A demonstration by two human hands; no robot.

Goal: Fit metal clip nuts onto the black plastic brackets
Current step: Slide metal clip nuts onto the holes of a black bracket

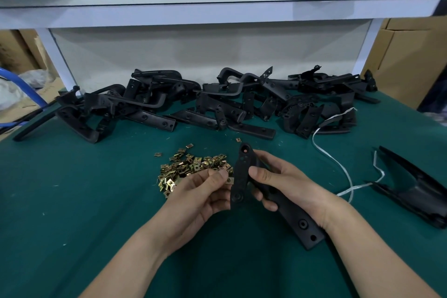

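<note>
My right hand [278, 184] grips a black plastic bracket [242, 172] at its bend; one arm of it points up and away, the other runs down to the right past my wrist. My left hand [205, 191] pinches a brass-coloured clip nut [229, 180] between thumb and fingertips, right against the bracket's left edge. A loose heap of clip nuts [191, 167] lies on the green table [72, 189] just beyond my left hand.
A long pile of black brackets [212, 101] runs across the back of the table under a white shelf [217, 7]. A large black forked part [416, 191] lies at the right, with a white strap [338, 164] beside it. Stray clip nuts [158, 154] lie near the heap.
</note>
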